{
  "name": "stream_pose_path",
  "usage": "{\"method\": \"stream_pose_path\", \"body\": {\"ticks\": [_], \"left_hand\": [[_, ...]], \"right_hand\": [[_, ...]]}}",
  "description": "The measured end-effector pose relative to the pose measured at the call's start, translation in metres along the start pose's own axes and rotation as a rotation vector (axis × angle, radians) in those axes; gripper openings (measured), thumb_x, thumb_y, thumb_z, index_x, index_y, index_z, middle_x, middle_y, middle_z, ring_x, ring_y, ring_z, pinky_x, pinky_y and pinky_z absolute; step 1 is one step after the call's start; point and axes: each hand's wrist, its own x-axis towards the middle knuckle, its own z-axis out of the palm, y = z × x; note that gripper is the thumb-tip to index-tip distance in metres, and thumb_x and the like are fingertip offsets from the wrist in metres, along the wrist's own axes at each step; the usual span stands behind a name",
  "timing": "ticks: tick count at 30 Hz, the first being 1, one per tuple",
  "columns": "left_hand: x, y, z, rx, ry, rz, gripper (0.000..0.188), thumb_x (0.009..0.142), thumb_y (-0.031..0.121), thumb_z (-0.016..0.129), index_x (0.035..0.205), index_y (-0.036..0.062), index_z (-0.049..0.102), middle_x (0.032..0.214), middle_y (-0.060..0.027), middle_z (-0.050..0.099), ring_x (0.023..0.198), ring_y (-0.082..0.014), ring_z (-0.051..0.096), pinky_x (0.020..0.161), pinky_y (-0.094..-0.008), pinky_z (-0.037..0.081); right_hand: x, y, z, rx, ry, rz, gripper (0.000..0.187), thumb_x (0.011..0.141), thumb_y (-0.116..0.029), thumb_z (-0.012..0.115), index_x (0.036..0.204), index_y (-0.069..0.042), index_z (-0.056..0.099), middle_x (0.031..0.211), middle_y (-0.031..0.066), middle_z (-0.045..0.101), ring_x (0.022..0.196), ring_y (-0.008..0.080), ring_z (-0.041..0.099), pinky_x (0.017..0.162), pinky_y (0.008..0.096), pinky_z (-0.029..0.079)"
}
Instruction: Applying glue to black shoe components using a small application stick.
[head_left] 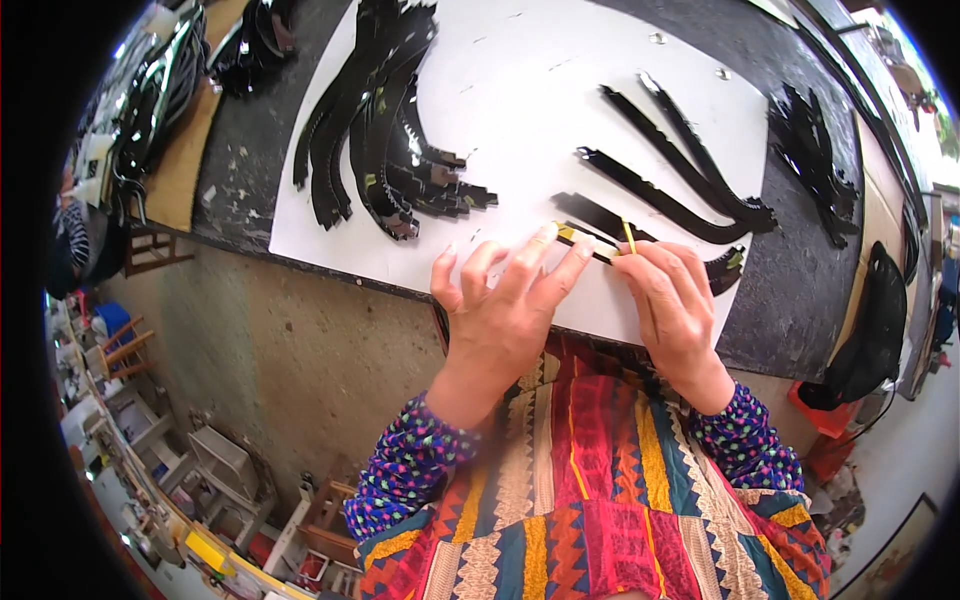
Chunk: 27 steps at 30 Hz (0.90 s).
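Note:
My left hand (pixel 505 305) holds down a short, narrow black strip (pixel 603 248) with a yellow end on the white board. Its index finger and thumb press on the strip, and the other fingers are spread and bent. At the right end of that strip, my right hand (pixel 672 298) has its fingers pinched together around a thin yellow stick (pixel 629 235) that points up and away. Just beyond both hands lies a flat black strip (pixel 598 214). Its right part runs behind my right hand, near a curved glossy strip end (pixel 727 270).
Several loose black strips (pixel 665 195) lie right of centre on the white board (pixel 540 110). A thick bundle of black strips (pixel 375 130) rests on its left. Another black bundle (pixel 815 160) is on the dark table (pixel 240 190) at right. A black bag-like thing (pixel 868 330) hangs at the right edge.

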Motion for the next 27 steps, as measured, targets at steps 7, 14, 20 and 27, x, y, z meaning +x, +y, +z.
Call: {"method": "stream_pose_path", "body": {"ticks": [7, 14, 20, 27], "left_hand": [[0.003, -0.008, -0.005, -0.076, -0.001, 0.005, 0.039, 0.088, 0.01, 0.067, 0.123, 0.0254, 0.071, 0.126, 0.0036, 0.061, 0.114, -0.0205, 0.049, 0.106, -0.04, 0.028], [0.027, -0.011, -0.015, -0.485, 0.115, -0.116, 0.021, 0.086, 0.008, 0.074, 0.106, 0.0079, 0.072, 0.116, -0.0083, 0.064, 0.11, -0.0251, 0.054, 0.098, -0.0382, 0.041], [0.069, 0.029, 0.004, -0.516, -0.222, 0.158, 0.027, 0.086, 0.021, 0.075, 0.111, 0.0126, 0.068, 0.11, -0.005, 0.063, 0.106, -0.0245, 0.054, 0.093, -0.0382, 0.038], [0.094, 0.042, 0.013, -0.312, -0.486, 0.264, 0.03, 0.077, 0.02, 0.079, 0.1, 0.0116, 0.062, 0.098, -0.0037, 0.056, 0.102, -0.0249, 0.052, 0.09, -0.0386, 0.037]], "right_hand": [[0.004, -0.001, 0.006, 0.04, 0.059, -0.017, 0.029, 0.08, -0.005, 0.062, 0.108, -0.002, 0.064, 0.105, 0.0106, 0.065, 0.1, 0.0284, 0.062, 0.087, 0.0411, 0.048], [-0.012, 0.015, -0.005, 0.347, 0.313, 0.175, 0.014, 0.086, 0.007, 0.065, 0.097, -0.001, 0.064, 0.095, 0.0125, 0.065, 0.087, 0.027, 0.065, 0.076, 0.0359, 0.054], [-0.054, 0.072, -0.059, 0.326, 0.529, 0.449, 0.005, 0.092, 0.003, 0.066, 0.096, 0.0, 0.065, 0.091, 0.0067, 0.064, 0.082, 0.0148, 0.062, 0.074, 0.0259, 0.051], [-0.092, 0.102, -0.062, 0.257, 0.646, 0.517, 0.004, 0.094, 0.0, 0.066, 0.097, 0.0, 0.064, 0.092, 0.0033, 0.062, 0.079, 0.011, 0.058, 0.071, 0.0229, 0.047]]}}
